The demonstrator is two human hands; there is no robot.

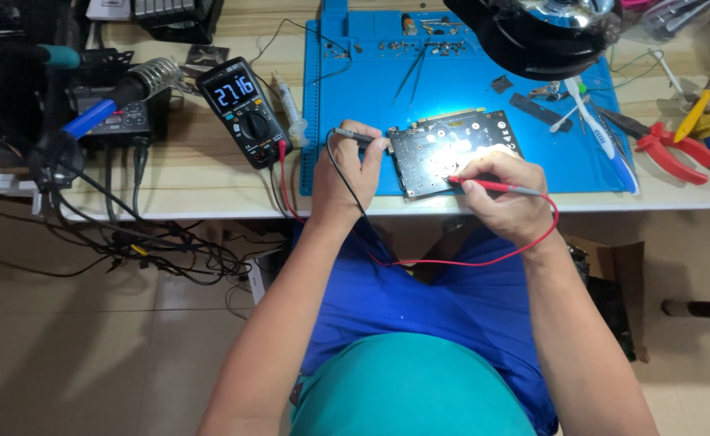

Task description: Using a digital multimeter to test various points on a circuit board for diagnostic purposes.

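Both probes down, reading showing: left hand [348, 165] pinches the black probe [357, 136] at the circuit board's [452, 145] 9 o'clock edge; right hand [504, 190] grips the red probe [492, 186]; multimeter [244, 109] lit at 9 o'clock on the worktop [193, 173].

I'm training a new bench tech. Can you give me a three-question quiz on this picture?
1. True or false: the right hand holds the red probe.
2. Where does the meter lie relative to the blue mat? A: left of it; B: on it; C: right of it.
3. What does the left hand press against the board edge?

Key: 1 true; 2 A; 3 the black probe.
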